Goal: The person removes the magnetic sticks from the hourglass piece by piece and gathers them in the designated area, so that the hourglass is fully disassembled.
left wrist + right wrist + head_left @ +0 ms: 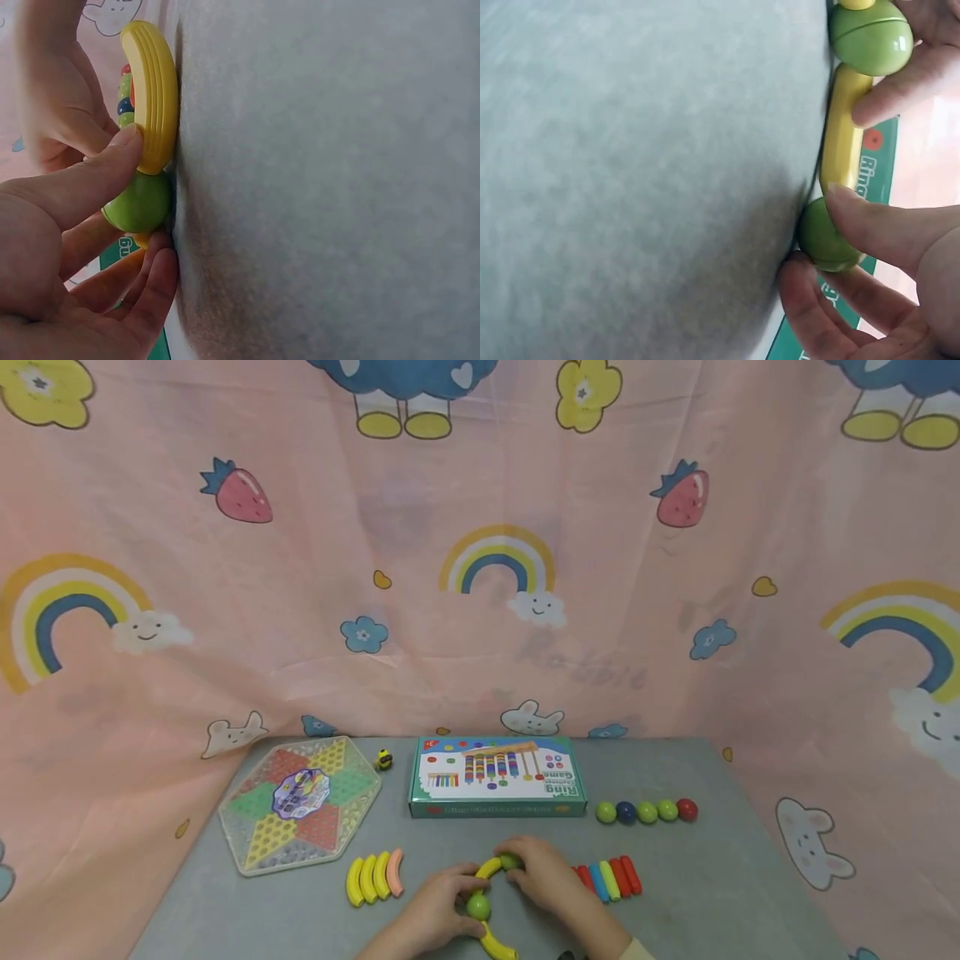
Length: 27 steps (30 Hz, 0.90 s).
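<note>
A curved toy chain lies on the grey table, with yellow curved pieces joined to green balls. My left hand (441, 906) grips it around the lower green ball (478, 907). In the left wrist view the thumb touches the near yellow curved piece (154, 97), and fingers reach the other piece beyond the ball (142, 202). My right hand (546, 875) pinches the upper green ball (826, 236) at the end of the middle yellow curved piece (841, 139), its thumb over their joint. Whether ball and piece are fully joined there cannot be told.
Yellow curved pieces (367, 878) and a pink one (394, 872) lie left; coloured sticks (609, 881) lie right, partly behind the right arm. Behind are a boxed ring game (497, 781), a row of balls (647, 812), a hexagonal game board (300, 806) and a small bee figure (384, 759).
</note>
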Tool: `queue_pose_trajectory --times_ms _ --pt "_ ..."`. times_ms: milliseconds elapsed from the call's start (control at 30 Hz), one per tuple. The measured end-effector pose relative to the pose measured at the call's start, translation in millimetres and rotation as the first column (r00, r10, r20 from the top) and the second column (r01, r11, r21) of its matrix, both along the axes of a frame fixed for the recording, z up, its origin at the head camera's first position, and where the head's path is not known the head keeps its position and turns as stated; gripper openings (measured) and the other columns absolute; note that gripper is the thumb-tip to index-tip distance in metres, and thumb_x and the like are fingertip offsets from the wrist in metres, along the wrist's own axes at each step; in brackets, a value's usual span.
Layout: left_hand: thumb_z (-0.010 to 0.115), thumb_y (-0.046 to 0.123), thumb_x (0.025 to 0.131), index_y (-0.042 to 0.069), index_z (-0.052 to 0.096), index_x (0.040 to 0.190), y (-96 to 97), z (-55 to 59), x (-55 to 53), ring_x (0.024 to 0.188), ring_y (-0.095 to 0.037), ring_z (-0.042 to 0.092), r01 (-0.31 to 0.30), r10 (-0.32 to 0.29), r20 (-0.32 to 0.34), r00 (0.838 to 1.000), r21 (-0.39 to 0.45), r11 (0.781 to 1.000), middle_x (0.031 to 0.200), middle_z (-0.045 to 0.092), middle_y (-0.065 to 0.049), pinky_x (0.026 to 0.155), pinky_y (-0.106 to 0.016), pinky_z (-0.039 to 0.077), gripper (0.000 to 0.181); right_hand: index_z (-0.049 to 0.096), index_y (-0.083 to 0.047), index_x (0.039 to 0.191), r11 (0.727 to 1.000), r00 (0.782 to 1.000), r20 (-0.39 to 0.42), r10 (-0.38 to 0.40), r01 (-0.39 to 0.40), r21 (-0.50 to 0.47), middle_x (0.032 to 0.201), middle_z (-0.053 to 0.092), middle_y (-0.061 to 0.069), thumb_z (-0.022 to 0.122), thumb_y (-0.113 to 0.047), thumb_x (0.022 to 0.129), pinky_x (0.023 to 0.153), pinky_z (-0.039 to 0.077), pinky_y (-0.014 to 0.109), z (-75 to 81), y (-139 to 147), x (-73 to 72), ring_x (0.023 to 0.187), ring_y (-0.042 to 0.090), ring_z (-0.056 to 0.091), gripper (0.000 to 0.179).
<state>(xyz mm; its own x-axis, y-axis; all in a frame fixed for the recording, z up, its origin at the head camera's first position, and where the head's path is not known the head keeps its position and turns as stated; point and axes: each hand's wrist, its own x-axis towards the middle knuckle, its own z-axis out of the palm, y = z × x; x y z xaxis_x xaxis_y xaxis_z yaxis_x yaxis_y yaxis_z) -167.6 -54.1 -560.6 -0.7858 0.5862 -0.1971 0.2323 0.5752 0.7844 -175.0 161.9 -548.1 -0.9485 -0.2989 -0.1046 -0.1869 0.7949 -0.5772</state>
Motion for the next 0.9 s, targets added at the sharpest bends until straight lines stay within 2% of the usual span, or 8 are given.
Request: queue_pose_trajectory --times_ms 200,600,733,900 --pt "0.089 0.02 0.076 0.012 0.071 0.126 -0.9 0.4 0.1 0.1 -0.009 0.062 0.0 0.0 0.004 1.0 -0.002 1.0 0.143 0.058 -0.009 0.082 -0.026 0.054 0.054 0.074 -0.014 0.113 0.999 0.999 -0.014 -0.034 0.034 0.001 0.112 0.07 0.004 0.076 -0.008 0.088 0.095 0.052 0.054 -4.0 -3.1 -1.8 0.109 0.03 0.064 0.026" --pt "0.088 0.022 0.077 0.016 0.072 0.124 -0.9 -2.1 -0.3 0.102 -0.01 0.062 0.007 -0.007 0.01 1.0 -0.004 1.0 0.14 0.059 -0.007 0.083 -0.027 0.054 0.05 0.069 -0.009 0.122 0.992 0.996 0.02 -0.084 0.085 -0.096 0.122 0.069 0.01 0.073 -0.012 0.092 0.098 0.049 0.057 -7.3 4.4 -2.9 0.116 0.034 0.062 0.03" --pt "0.084 0.03 0.082 0.014 0.069 0.128 -0.6 -2.8 1.8 0.1 -0.01 0.06 0.0 0.0 0.006 1.0 0.001 1.0 0.135 0.06 -0.005 0.082 -0.028 0.052 0.051 0.064 -0.008 0.13 0.981 0.991 0.031 -0.133 0.136 -0.137 0.126 0.068 0.011 0.074 -0.015 0.091 0.093 0.053 0.052 -0.9 11.8 1.1 0.11 0.029 0.064 0.04" --pt "0.084 0.03 0.082 0.008 0.062 0.133 1.0 -1.7 3.9 0.085 -0.01 0.052 -0.061 0.061 0.011 0.998 -0.022 0.998 0.11 0.057 0.003 0.07 -0.027 0.045 0.06 0.06 -0.01 0.131 0.954 0.971 0.047 -0.235 0.24 -0.178 0.125 0.067 0.009 0.074 -0.017 0.091 0.081 0.055 0.041 19.1 24.7 8.1 0.093 0.016 0.063 0.043"
